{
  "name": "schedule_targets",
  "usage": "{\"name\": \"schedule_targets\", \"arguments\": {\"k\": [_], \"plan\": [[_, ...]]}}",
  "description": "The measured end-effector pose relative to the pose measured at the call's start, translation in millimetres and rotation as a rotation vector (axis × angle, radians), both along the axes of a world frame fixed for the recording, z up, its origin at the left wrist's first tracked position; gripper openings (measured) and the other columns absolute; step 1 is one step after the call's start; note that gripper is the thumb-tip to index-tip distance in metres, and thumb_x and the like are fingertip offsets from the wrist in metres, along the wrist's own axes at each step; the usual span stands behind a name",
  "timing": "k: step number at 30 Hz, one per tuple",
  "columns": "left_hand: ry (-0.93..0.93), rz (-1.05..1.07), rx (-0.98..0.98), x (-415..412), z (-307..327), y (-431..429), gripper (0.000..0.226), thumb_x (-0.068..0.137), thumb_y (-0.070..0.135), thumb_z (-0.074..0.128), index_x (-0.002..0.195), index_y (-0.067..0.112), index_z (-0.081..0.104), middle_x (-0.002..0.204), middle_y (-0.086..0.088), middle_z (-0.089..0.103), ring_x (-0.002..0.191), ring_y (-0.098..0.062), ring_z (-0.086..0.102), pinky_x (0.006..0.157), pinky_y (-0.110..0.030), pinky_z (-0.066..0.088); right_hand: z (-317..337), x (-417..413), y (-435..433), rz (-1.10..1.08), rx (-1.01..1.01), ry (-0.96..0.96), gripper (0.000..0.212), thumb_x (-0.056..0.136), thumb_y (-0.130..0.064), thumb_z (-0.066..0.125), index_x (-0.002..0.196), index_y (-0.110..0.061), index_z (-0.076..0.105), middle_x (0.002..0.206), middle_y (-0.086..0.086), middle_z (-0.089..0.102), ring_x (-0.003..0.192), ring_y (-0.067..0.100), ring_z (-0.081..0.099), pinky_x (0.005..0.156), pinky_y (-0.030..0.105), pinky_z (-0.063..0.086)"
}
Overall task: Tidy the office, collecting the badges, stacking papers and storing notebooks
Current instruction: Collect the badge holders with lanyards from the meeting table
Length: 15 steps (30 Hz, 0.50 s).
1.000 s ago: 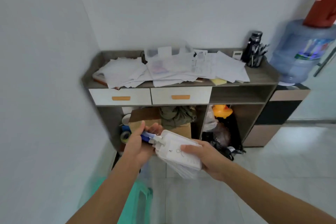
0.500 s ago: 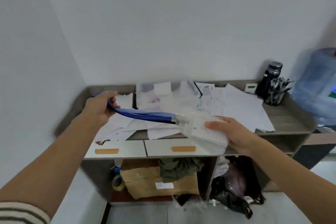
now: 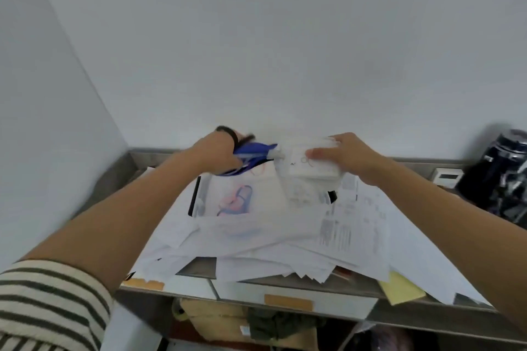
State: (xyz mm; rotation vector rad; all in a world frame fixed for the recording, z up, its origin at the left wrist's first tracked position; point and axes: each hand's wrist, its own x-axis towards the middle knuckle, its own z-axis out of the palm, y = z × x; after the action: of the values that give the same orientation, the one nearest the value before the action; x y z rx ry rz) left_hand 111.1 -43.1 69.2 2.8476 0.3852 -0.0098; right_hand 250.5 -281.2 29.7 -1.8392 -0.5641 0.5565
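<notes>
Head view. The left grip (image 3: 219,155) was curled round a bundle of blue lanyards (image 3: 255,149). The right grip (image 3: 348,157) pinched a stack of white badges (image 3: 309,169), thumb on the near face and fingers over the far edge. Both were held above the rear of the counter (image 3: 114,179), with the lanyards running between them.

Loose papers (image 3: 256,236) overlapped across most of the counter top, and several sheets overhung the front edge. Directly beneath the grips lay a translucent container (image 3: 195,196) with a dark edge, half buried under the sheets. A yellow note pad (image 3: 402,289) jutted out at the front right, partly under paper. At the far right a dark bottle (image 3: 502,174) stood blurred and cut by the frame, with a small white device (image 3: 447,178) near it by the back rim.

A raised rim closed the counter at the back and left, with the corner wall close on the left and bare wall behind. Below the front edge was a white drawer with an orange handle (image 3: 288,300), and under it a cardboard box (image 3: 216,322).

A black loop (image 3: 228,132) at the left grip was too blurred to identify. A striped sleeve (image 3: 51,308) filled the lower left corner.
</notes>
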Motion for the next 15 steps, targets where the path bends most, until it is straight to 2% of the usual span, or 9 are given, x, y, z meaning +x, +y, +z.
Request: {"name": "schedule_targets", "arguments": {"k": [2,5,8,10,12,15], "plan": [[0.145,-0.029,0.119,5.4,-27.0,6.9,0.018,0.084,0.023,0.063,0.097,0.013,0.055,0.086,-0.008,0.060,0.079,-0.028,0.061,0.064,-0.031,0.046,-7.5,9.4,10.8,0.047,-0.115,-0.043,0.030,0.071,-0.028,0.086,0.086,-0.005,0.073,0.075,0.001,0.074,0.065,0.016,0.070,0.059,0.025,0.054],[0.280,-0.109,0.249,12.1,-67.3,25.9,0.022,0.088,0.031,0.060,0.092,0.016,0.044,0.092,-0.008,0.062,0.079,-0.027,0.057,0.065,-0.029,0.040,-20.0,19.1,29.0,0.138,-0.339,-0.103,0.044,0.068,-0.031,0.087,0.097,-0.002,0.070,0.090,0.007,0.073,0.079,0.024,0.071,0.074,0.036,0.058],[0.355,-0.241,0.343,19.1,-98.0,42.3,0.017,0.090,0.037,0.055,0.095,0.021,0.052,0.095,-0.005,0.063,0.075,-0.022,0.049,0.063,-0.028,0.039,-28.4,18.0,51.1,0.294,-0.583,-0.274,0.045,0.070,-0.040,0.084,0.103,-0.013,0.070,0.101,0.003,0.071,0.091,0.024,0.067,0.084,0.041,0.057],[0.406,-0.285,0.375,23.0,-111.4,49.8,0.024,0.089,0.037,0.056,0.105,0.020,0.055,0.102,-0.005,0.063,0.081,-0.023,0.053,0.065,-0.029,0.040,-33.0,15.6,68.2,0.385,-0.706,-0.373,0.049,0.073,-0.043,0.081,0.112,-0.017,0.068,0.110,0.000,0.067,0.099,0.022,0.063,0.088,0.039,0.053],[0.415,-0.328,0.396,24.9,-122.8,58.4,0.024,0.090,0.036,0.055,0.108,0.020,0.053,0.106,-0.006,0.062,0.092,-0.026,0.058,0.072,-0.032,0.043,-42.1,14.0,83.9,0.452,-0.803,-0.420,0.052,0.075,-0.043,0.078,0.119,-0.017,0.066,0.117,-0.001,0.062,0.106,0.022,0.059,0.089,0.035,0.050],[0.349,-0.363,0.347,22.1,-130.6,70.6,0.025,0.088,0.036,0.052,0.108,0.022,0.049,0.105,-0.007,0.064,0.095,-0.027,0.058,0.076,-0.034,0.039,-62.2,16.8,97.9,0.514,-0.924,-0.324,0.049,0.076,-0.039,0.079,0.115,-0.012,0.067,0.112,0.003,0.065,0.102,0.025,0.063,0.084,0.036,0.054]]}}
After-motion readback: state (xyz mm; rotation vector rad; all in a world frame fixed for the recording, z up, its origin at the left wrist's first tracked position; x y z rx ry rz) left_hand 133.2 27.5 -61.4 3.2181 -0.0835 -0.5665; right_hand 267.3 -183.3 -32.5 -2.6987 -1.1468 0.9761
